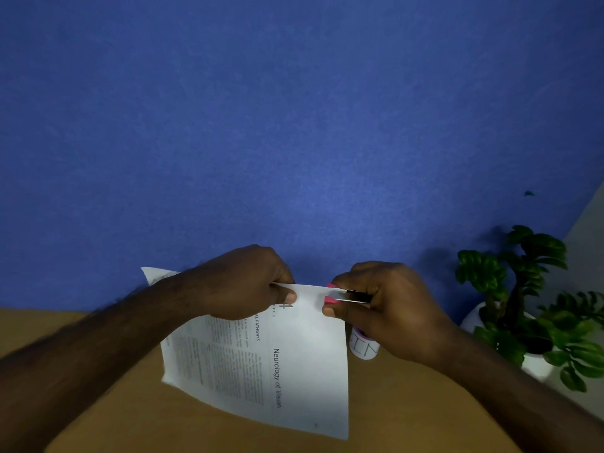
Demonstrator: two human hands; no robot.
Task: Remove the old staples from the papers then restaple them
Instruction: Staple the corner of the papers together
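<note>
Holding the papers (294, 361) up above the table (108, 416), I pinch their top edge with my left hand (243, 282), thumb on the printed front face and the other fingers curled behind. The papers hang tilted from that edge, with the lower corner nearest me and the far left corner showing behind my left forearm. Printed text runs sideways down the front sheet, and a heading reading "Neurology of Vision" is legible near its middle.

At the papers' upper right corner, my right hand (382, 305) grips a stapler (346, 295) with a pink tip and two metal arms. One arm lies over the corner and the other under it, so the paper edge sits between them. My thumb presses from below and my fingers curl over the top. Whether the arms are fully squeezed together cannot be told, and no staple can be made out at this size.

Just right of the papers and partly hidden under my right hand, a small white cylinder (364, 348) with dark markings and a purple band stands on the table. Farther right of the papers is a green leafy plant (529, 289) in a white pot (536, 366). Behind the papers rises a blue wall (294, 125).
</note>
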